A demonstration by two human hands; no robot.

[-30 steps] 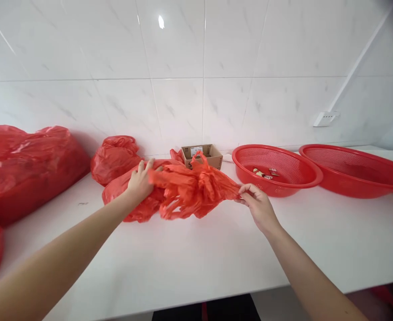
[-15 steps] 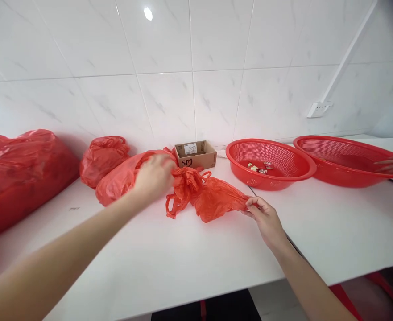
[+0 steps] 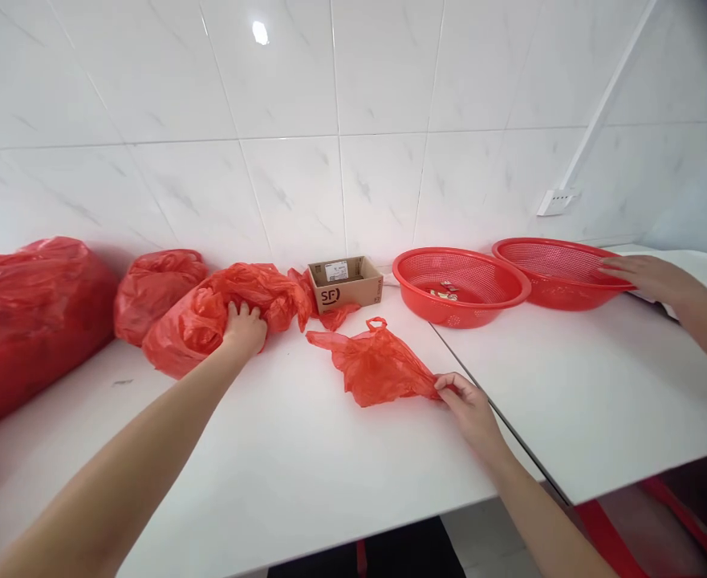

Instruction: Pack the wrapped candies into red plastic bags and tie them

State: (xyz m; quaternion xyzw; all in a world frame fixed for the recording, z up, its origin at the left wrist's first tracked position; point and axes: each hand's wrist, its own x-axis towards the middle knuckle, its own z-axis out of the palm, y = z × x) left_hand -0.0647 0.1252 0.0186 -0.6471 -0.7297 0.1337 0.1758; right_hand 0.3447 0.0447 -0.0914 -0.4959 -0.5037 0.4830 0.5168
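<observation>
My right hand (image 3: 469,413) pinches the bottom corner of a thin red plastic bag (image 3: 383,369), which lies loosely spread on the white table with a handle loop toward the wall. To the left, my left hand (image 3: 245,327) has its fingers curled into crumpled red plastic bags (image 3: 262,285). These rest on and against a bulging red bag (image 3: 172,337); exactly where one ends and the other starts is hard to make out. Part of the left fingers is sunk in the plastic.
Behind stands a small open cardboard box (image 3: 348,291). A red perforated basin (image 3: 467,313) holds a few small packets. Another person's hand (image 3: 648,277) is at the rim of a second red basin (image 3: 561,299). Full red bags (image 3: 34,321) line the left; a seam (image 3: 479,385) crosses the white table.
My left hand has moved left with the crumpled plastic, which has come apart from the bag in my right hand. The other person's hand has shifted at the second basin.
</observation>
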